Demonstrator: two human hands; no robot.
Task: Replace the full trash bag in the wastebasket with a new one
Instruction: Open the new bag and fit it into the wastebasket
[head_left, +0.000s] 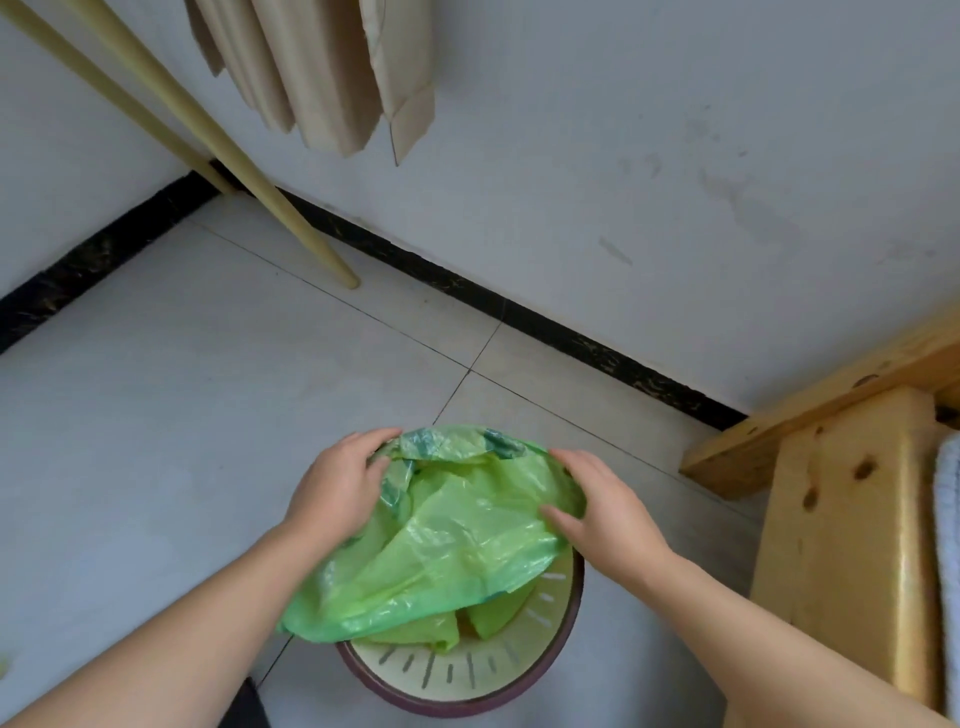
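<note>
Both hands, the left hand (337, 488) and right hand (597, 506), gripped the new green trash bag (441, 551), stretching it half over the wastebasket (467, 680) rim; its near edge remained unfitted.

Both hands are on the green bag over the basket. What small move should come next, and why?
Probably pull the near edge of the green bag down over the wastebasket rim toward you: the left hand and right hand hold it at the far side, while the near rim is bare.

Hanging cloth (322, 73); wooden frame (841, 519)
</note>
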